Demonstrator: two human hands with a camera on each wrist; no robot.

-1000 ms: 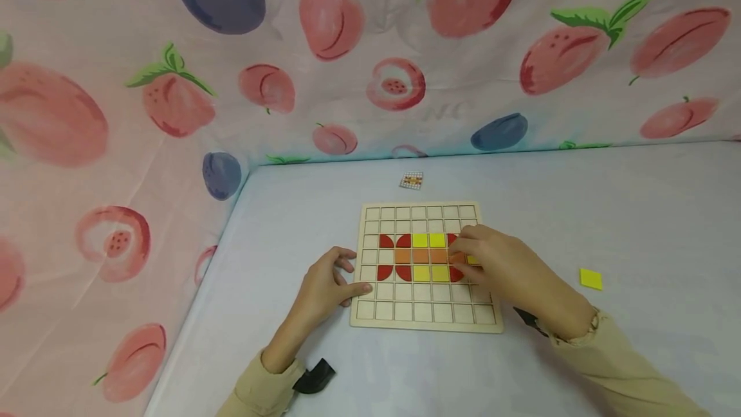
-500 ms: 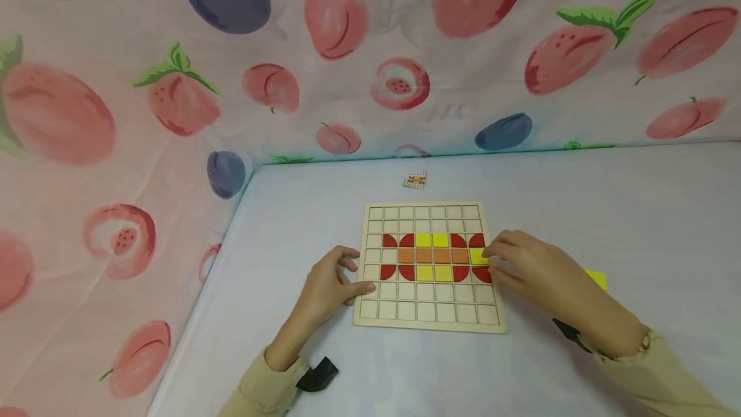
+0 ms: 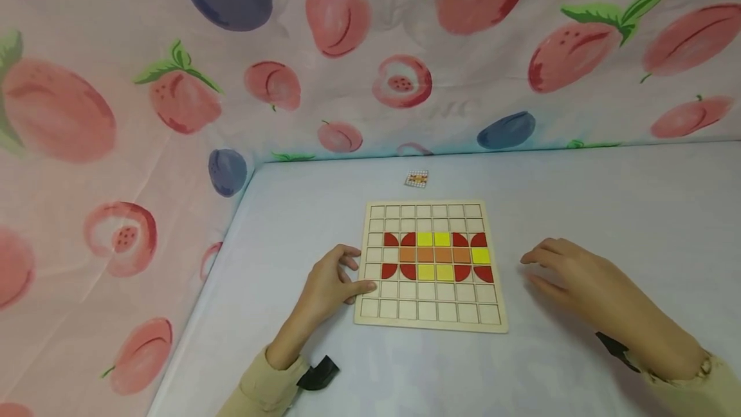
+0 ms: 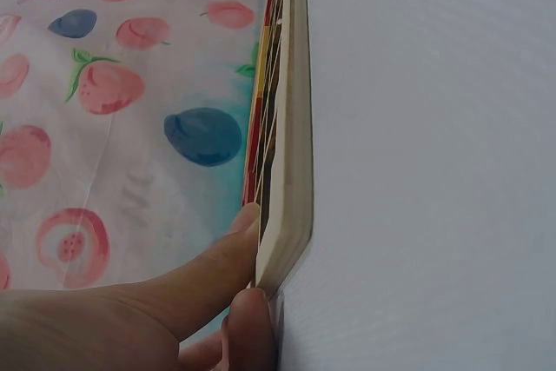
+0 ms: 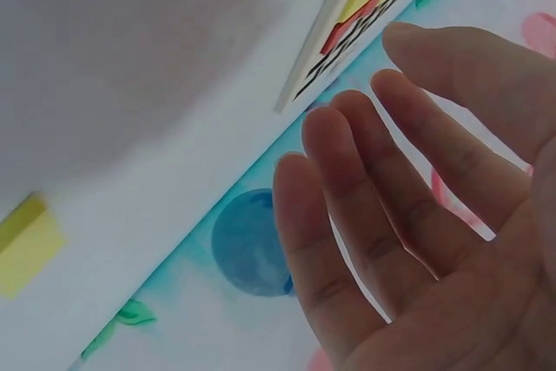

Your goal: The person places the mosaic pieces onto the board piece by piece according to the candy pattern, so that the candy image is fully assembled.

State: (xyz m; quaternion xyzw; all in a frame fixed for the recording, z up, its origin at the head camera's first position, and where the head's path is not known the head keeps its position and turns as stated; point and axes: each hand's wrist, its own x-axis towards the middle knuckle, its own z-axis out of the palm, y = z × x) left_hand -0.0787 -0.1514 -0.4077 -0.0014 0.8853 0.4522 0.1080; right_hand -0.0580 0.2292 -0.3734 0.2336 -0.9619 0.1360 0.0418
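A pale wooden grid board lies flat on the table. Its middle rows carry red quarter-circle tiles, yellow square tiles and a row of orange square tiles; another yellow tile sits at the right end of that row. My left hand grips the board's left edge, thumb on top and fingers at the side. To the right of the board my right hand hovers with loose, spread fingers, holding nothing. A loose yellow tile shows in the right wrist view; in the head view the right hand hides it.
Behind the board lies a small printed pattern card. Fruit-printed cloth stands as a wall along the back and left of the white table. A black strap piece hangs at the left cuff.
My right hand has moved off the board to the right, uncovering the red tiles and the yellow tile at the right end. My left hand has kept its hold on the board.
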